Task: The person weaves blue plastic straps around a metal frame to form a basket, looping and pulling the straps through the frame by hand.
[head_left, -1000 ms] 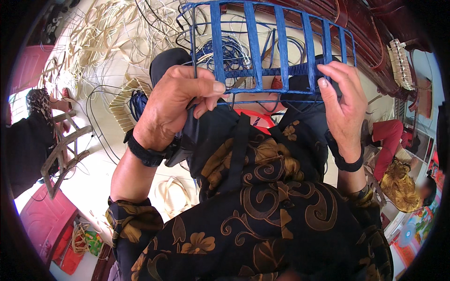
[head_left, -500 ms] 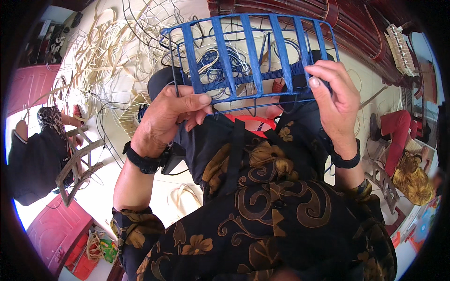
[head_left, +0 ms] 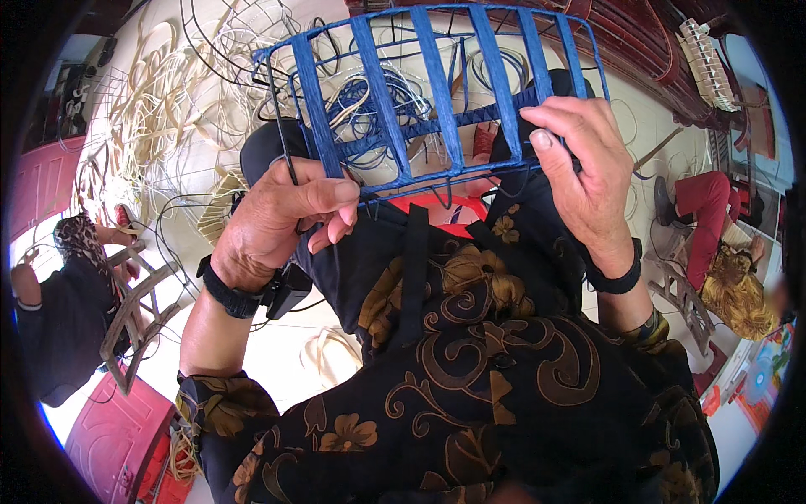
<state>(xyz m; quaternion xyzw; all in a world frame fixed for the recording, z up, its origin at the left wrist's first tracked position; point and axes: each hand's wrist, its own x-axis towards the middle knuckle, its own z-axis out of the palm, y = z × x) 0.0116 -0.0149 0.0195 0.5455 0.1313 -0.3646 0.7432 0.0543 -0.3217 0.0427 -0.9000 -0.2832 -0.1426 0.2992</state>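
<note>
Pale curling strips (head_left: 159, 113) litter the floor (head_left: 285, 346) as the rectangular blue-wrapped frame (head_left: 434, 76) over black-clad knees (head_left: 267, 151) slides left, its near corner coming bodyward, pinched by left-hand (head_left: 273, 210) fingers; right-hand (head_left: 589, 164) grip I can't tell.

The blue slatted frame (head_left: 435, 84) has turned, its near edge now slanting bodyward toward the grip of the left hand (head_left: 281, 208).

At left, a person (head_left: 71, 328) in black is beside a wooden stool (head_left: 134, 296); at right, another person wears red trousers (head_left: 708, 202). Dark red furniture (head_left: 642, 55) stands upper right, a pink panel (head_left: 117, 437) lower left.
</note>
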